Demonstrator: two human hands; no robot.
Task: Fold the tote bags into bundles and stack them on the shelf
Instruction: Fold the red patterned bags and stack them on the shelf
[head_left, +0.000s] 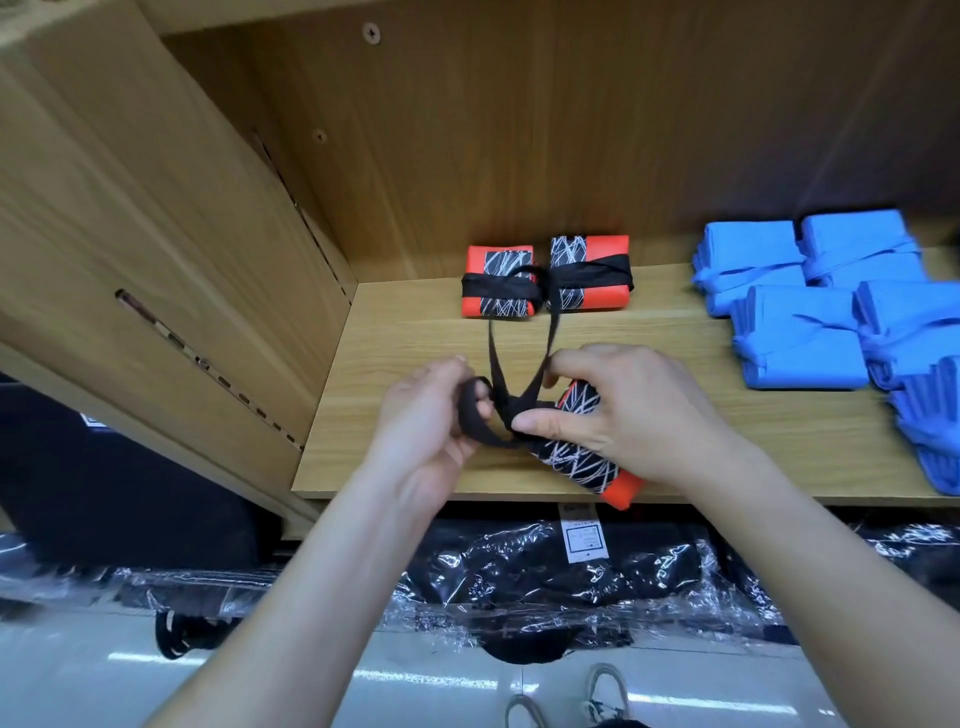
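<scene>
Half-tied orange-and-black bundle (584, 465) sits at the front edge of the shelf (415, 332), mostly buried under the right hand (623, 410), whose fingers curl over it while the thumb pins the black strap (472, 421) down on it. The left hand (431, 415) has its fingers curled round a loop of that strap, but where the strap ends run gets lost behind the knuckles. Two tied bundles (500, 283) sit further back, and the blue bundles (800, 338) on the right are blurry and cut off by the frame edge, so no counting them.
</scene>
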